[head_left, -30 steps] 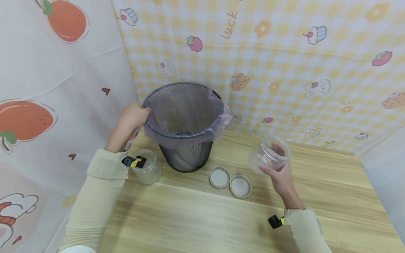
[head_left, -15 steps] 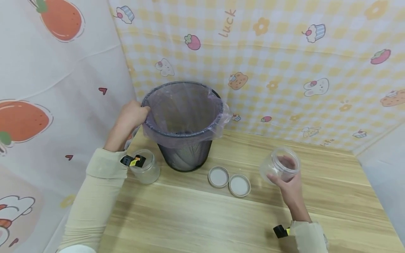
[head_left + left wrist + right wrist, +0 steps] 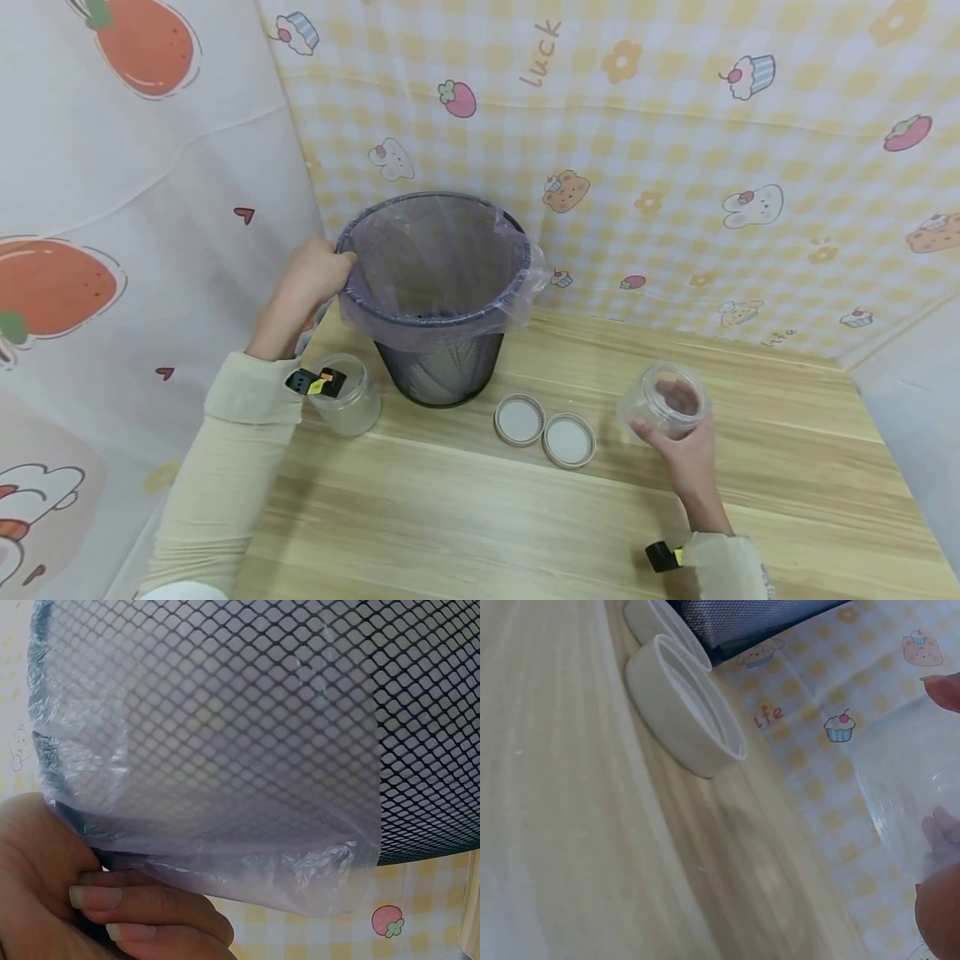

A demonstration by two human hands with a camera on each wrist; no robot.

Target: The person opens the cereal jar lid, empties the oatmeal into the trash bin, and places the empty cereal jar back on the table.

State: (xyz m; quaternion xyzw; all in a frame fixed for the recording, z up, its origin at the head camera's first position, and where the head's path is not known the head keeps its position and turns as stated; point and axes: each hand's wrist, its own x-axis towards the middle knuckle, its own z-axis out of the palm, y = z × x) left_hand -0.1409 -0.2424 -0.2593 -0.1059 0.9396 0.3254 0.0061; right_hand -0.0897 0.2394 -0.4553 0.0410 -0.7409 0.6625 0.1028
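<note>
My left hand (image 3: 311, 271) grips the rim of a black mesh wastebasket (image 3: 442, 371) at its left side. A thin purple bin liner (image 3: 225, 787) is folded over that rim, and in the left wrist view my fingers (image 3: 165, 911) curl at its edge. On the right, my right hand (image 3: 690, 458) holds a clear wide-mouth jar (image 3: 648, 404) with no lid, its mouth tilted toward me. Only part of this jar (image 3: 904, 795) shows in the right wrist view, between thumb and fingers. Two round lids (image 3: 519, 420) lie inner side up, side by side, between basket and jar.
Another clear jar (image 3: 348, 408) stands left of the basket, partly behind my left wrist. The wooden table (image 3: 465, 525) meets a yellow checked cloth (image 3: 675, 150) at the back and a white printed cloth (image 3: 202, 275) on the left.
My right hand has moved the jar right and a little toward me, lower over the table. The left hand stays on the basket rim.
</note>
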